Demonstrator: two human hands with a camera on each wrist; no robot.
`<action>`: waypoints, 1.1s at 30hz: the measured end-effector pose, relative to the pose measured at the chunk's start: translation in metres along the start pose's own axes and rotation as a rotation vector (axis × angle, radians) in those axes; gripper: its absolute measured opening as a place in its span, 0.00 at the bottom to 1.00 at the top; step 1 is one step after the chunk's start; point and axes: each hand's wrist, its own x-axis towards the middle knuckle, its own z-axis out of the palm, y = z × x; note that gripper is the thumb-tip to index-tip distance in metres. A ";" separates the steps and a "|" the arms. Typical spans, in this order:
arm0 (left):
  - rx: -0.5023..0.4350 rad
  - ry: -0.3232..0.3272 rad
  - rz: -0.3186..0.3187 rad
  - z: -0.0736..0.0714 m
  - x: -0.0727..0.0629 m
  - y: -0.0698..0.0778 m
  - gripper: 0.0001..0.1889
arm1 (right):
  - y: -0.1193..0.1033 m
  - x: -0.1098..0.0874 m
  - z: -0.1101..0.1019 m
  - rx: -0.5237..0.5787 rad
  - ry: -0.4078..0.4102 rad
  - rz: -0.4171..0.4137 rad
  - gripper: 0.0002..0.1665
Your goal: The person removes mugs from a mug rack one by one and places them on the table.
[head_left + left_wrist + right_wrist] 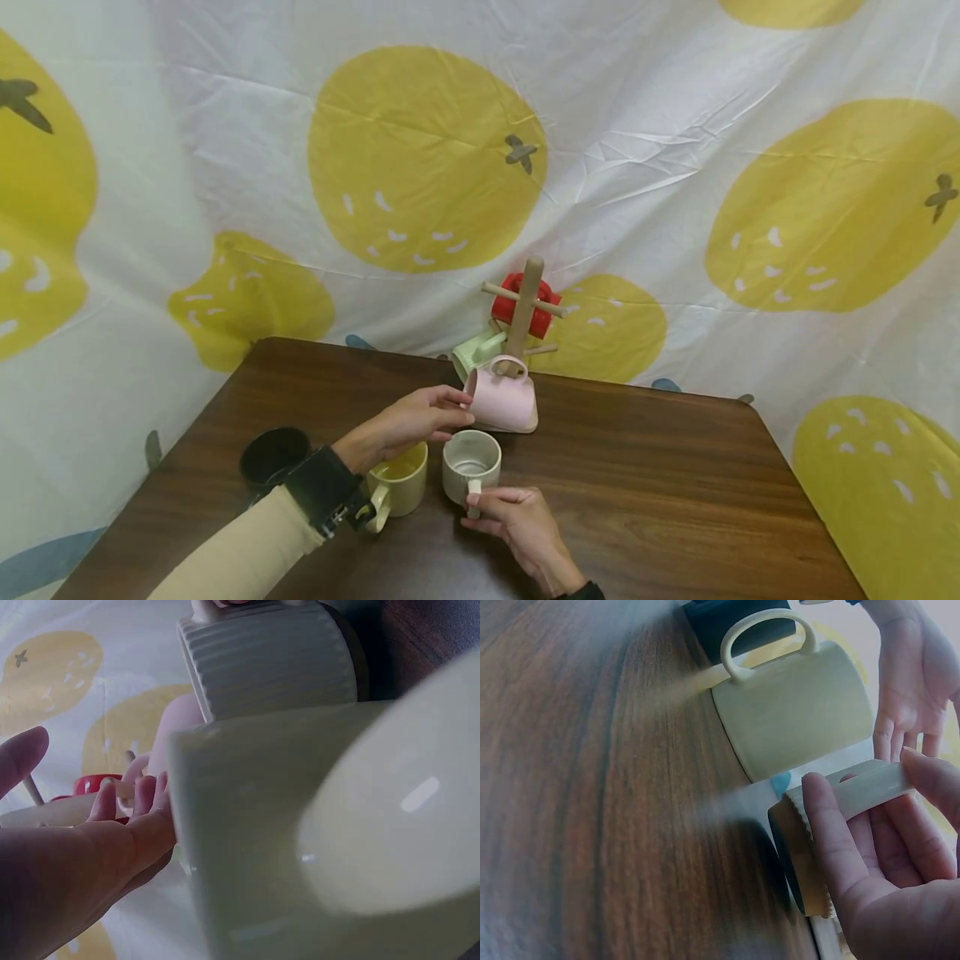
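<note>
Pinches the handle of the white mug [471, 467] between thumb and fingers of the right hand [528, 533], probably to steer it without covering its mouth. Holds it upright or nearly so, near the pink mug [502, 400] and beside the yellow mug [408, 492], with dark shadow under its base in the right wrist view; seemingly just clear of the table [637, 483], though hard to confirm. Holds the left hand [408, 421] out above the yellow mug, gripping nothing, with fingers loosely extended at the pink mug's rim, perhaps to steady it; cannot tell touching from almost touching. Shows the pink mug sideways at the wooden rack [525, 312], handle uppermost, probably from hanging on a peg. Shows the green mug [471, 357] and red mug [542, 323] there too, likely hung by their handles. Has the black cup [273, 450] at far left, well apart from the rack.
</note>
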 end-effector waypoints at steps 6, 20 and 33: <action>0.034 -0.003 0.013 -0.002 0.001 0.000 0.24 | 0.002 0.000 -0.001 0.016 -0.007 0.012 0.04; 0.076 -0.011 0.024 -0.002 0.002 0.000 0.22 | 0.002 -0.004 -0.003 0.004 -0.014 0.081 0.04; 0.085 0.009 0.008 0.001 0.006 0.002 0.21 | -0.002 -0.008 -0.007 -0.013 -0.059 0.096 0.07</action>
